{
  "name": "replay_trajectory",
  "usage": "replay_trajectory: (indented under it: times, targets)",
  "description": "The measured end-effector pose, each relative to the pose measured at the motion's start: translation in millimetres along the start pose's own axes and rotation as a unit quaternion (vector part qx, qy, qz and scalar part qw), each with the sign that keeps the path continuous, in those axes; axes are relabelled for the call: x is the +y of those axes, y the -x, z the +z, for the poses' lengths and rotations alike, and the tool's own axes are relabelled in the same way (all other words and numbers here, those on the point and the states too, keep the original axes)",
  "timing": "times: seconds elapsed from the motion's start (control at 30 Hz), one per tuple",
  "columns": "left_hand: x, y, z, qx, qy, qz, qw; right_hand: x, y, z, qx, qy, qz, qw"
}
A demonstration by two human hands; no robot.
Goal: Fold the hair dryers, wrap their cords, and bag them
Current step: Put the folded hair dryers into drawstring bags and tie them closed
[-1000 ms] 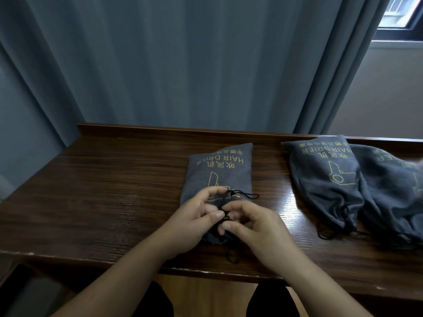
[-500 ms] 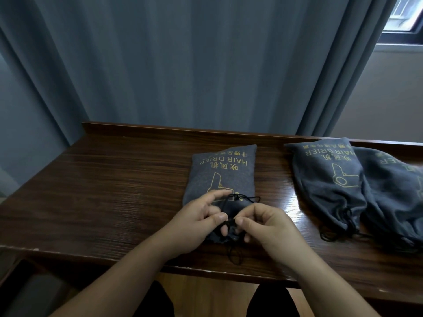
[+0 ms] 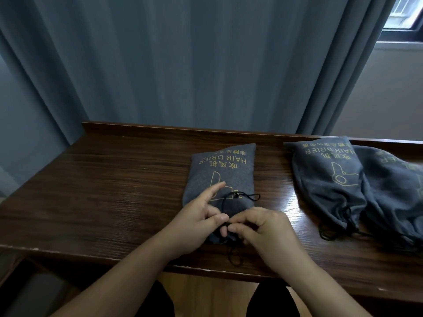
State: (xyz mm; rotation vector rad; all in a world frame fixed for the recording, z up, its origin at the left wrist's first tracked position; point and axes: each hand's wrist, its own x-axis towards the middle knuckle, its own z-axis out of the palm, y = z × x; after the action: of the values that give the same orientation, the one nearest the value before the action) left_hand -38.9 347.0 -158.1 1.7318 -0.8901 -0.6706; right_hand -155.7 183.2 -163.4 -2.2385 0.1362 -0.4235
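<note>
A grey drawstring bag (image 3: 224, 170) with gold "HAIR DRIER" print lies on the dark wooden table (image 3: 103, 197), its gathered mouth towards me. My left hand (image 3: 196, 223) pinches the black drawstring (image 3: 246, 197) at the bag's mouth between thumb and fingers, with the index finger stretched out over the fabric. My right hand (image 3: 263, 227) pinches the same cord just beside it, fingers curled. One loop of cord lies on the bag and another hangs over the table's front edge. No hair dryer shows; the bag bulges.
Two more grey printed bags lie at the right, one (image 3: 329, 179) overlapping the other (image 3: 396, 191), their black cords trailing towards the front edge. A blue curtain (image 3: 183, 65) hangs behind the table, with a window (image 3: 405, 17) at the top right.
Both hands have stayed at the bag's mouth working the cord. The loop on the bag has shifted slightly, and my right fingers have closed in against my left thumb.
</note>
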Motion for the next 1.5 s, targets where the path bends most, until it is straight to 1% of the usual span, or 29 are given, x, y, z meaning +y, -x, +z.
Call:
replay_trajectory:
  times: [0.1, 0.17, 0.3, 0.33, 0.4, 0.47, 0.5, 0.57, 0.67, 0.73, 0.83, 0.9, 0.97, 1.03, 1.13, 1.2, 1.27, 1.33, 1.43, 1.5]
  targets:
    - [1.6, -1.6, 2.1, 0.01, -0.038, 0.004, 0.999, -0.4, -0.2, 2.3, 0.011, 0.031, -0.004, 0.999]
    - [3.5, -1.3, 4.1, 0.014, -0.05, 0.006, 0.999, -0.4, 0.9, 3.5, 0.012, 0.023, 0.02, 0.999]
    - [3.2, -1.0, 2.7, 0.034, 0.003, -0.02, 0.999, 1.9, 1.5, 6.9, -0.014, -0.09, 0.107, 0.99]
    - [3.5, 0.1, 0.7, 0.03, 0.015, -0.027, 0.999, 3.0, 1.6, 8.1, -0.018, -0.126, 0.126, 0.984]
    - [3.9, 3.9, -2.8, -0.006, 0.024, -0.026, 0.999, 4.3, 3.0, 10.1, -0.02, -0.192, 0.161, 0.968]
    - [3.7, 8.3, -3.7, -0.028, -0.022, 0.009, 0.999, 3.3, 4.9, 11.2, -0.017, -0.23, 0.182, 0.956]
    - [3.6, 9.7, -2.5, -0.018, -0.048, 0.023, 0.998, 2.1, 5.7, 12.0, -0.016, -0.246, 0.187, 0.951]
    - [5.8, 11.6, 2.7, 0.032, -0.089, 0.042, 0.995, -0.8, 7.1, 13.3, -0.008, -0.28, 0.201, 0.939]
    - [9.2, 12.7, 10.6, 0.108, -0.174, 0.075, 0.976, -2.9, 7.7, 15.1, 0.003, -0.302, 0.209, 0.93]
    - [10.2, 13.5, 13.9, 0.13, -0.229, 0.128, 0.956, -3.5, 7.8, 14.2, 0.01, -0.307, 0.212, 0.928]
    - [9.7, 13.2, 15.6, 0.136, -0.302, 0.204, 0.921, -4.8, 7.8, 12.2, 0.008, -0.312, 0.208, 0.927]
    - [7.3, 12.4, 15.5, 0.133, -0.341, 0.219, 0.905, -3.7, 7.3, 11.5, 0.009, -0.309, 0.201, 0.929]
    - [5.3, 12.0, 13.7, 0.131, -0.355, 0.223, 0.898, -2.9, 6.7, 10.0, 0.005, -0.267, 0.176, 0.948]
    - [4.8, 12.9, 12.0, 0.121, -0.346, 0.216, 0.905, -2.5, 7.1, 7.7, 0.002, -0.188, 0.136, 0.973]
    - [5.1, 14.9, 9.9, 0.11, -0.31, 0.19, 0.925, -4.4, 8.0, 3.8, 0.02, -0.084, 0.072, 0.994]
    - [5.6, 15.9, 8.9, 0.11, -0.26, 0.146, 0.948, -5.1, 8.4, 2.5, 0.044, -0.002, 0.009, 0.999]
    - [5.8, 16.6, 6.8, 0.097, -0.2, 0.086, 0.971, -5.0, 8.3, 3.0, 0.047, 0.056, -0.04, 0.997]
    - [6.4, 17.2, 3.8, 0.068, -0.146, 0.022, 0.987, -3.7, 8.2, 4.4, 0.043, 0.073, -0.055, 0.995]
    - [10.4, 18.4, 1.4, 0.025, -0.088, -0.042, 0.995, -3.4, 8.3, 6.0, 0.046, 0.076, -0.064, 0.994]
    - [10.8, 18.6, 2.1, 0.01, -0.106, -0.055, 0.993, -4.5, 6.5, 7.0, 0.048, 0.068, -0.06, 0.995]
